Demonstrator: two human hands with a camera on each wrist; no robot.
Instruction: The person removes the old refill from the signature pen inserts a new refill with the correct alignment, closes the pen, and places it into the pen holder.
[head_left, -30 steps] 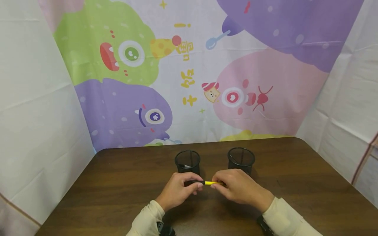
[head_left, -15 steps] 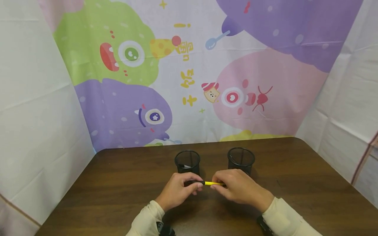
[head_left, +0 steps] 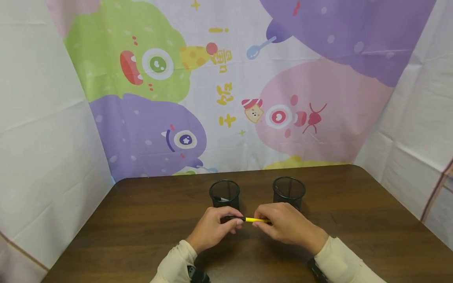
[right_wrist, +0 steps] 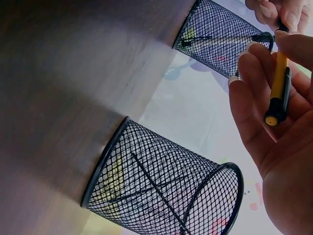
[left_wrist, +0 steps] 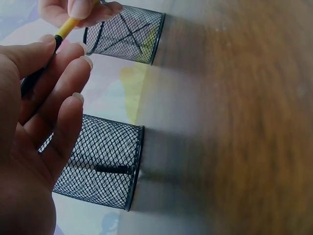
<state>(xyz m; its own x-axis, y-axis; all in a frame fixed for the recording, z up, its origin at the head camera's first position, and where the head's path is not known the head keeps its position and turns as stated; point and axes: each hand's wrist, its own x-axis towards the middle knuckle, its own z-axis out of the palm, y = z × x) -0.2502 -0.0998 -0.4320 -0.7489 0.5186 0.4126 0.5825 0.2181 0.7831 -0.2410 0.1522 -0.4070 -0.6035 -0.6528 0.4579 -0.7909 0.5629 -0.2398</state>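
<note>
A slim pen (head_left: 251, 219) lies crosswise between my two hands, black toward the left and yellow toward the right. My left hand (head_left: 211, 228) pinches its black part between thumb and fingers. The yellow barrel is pinched by my right hand (head_left: 288, 225). In the right wrist view the pen (right_wrist: 279, 81) shows a black clip and a yellow-tipped end beside the right palm. Behind the left hand stands a black mesh cup (head_left: 225, 188) with a black-and-white marker (head_left: 221, 199) inside. Behind the right hand a second mesh cup (head_left: 289, 188) shows thin dark lines.
The brown wooden table (head_left: 148, 224) carries both cups upright, side by side with a gap. A cartoon-print cloth (head_left: 226, 149) hangs along its back edge. Pale cloth walls (head_left: 46, 118) stand at left and right.
</note>
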